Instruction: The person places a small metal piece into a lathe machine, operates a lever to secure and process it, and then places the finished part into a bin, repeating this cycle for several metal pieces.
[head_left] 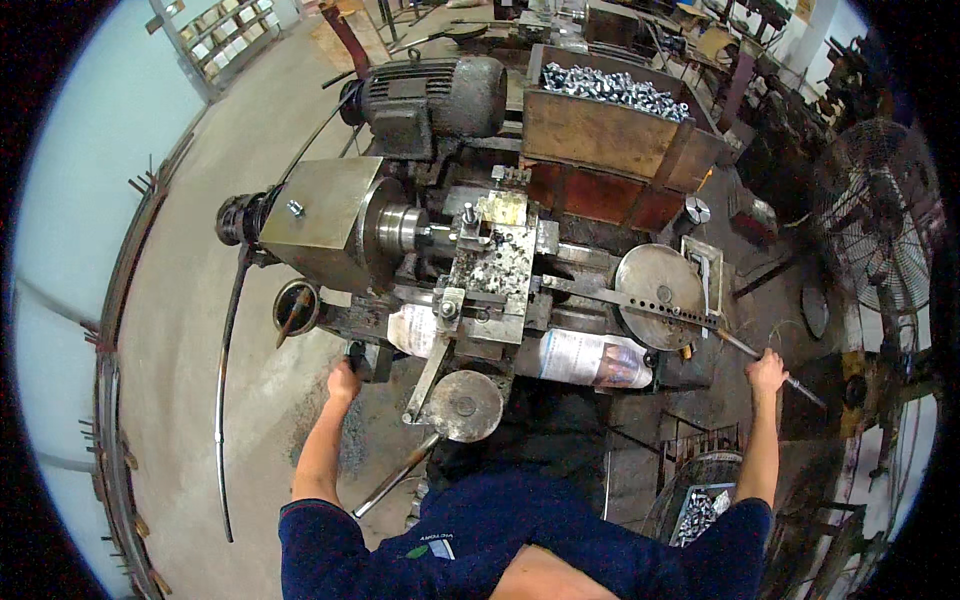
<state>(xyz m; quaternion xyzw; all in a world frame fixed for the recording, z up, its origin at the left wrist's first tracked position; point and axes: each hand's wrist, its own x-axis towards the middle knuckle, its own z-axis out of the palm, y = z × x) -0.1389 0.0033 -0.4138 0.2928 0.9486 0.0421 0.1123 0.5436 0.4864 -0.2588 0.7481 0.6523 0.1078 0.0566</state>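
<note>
A small metal lathe stands in front of me, with a steel chuck (402, 229) on its left side and a chip-covered slide (500, 262) in the middle. My right hand (767, 371) is closed around a long metal lever (738, 343), which joins a flat bar with a row of holes above a round steel disc (652, 297). At the machine's lower left, my left hand (343, 381) has its fingers closed at a small dark knob (356, 350) beside a grey box. Nearer me, a second lever (398, 474) slants down from a smaller disc (465, 406), untouched.
Behind the lathe are a greasy motor (435, 97) and a rusty bin (600, 125) full of shiny metal parts. A small crate of parts (703, 513) sits low by my right arm. A caged fan (873, 215) stands at right; a long bar (229, 410) hangs at left.
</note>
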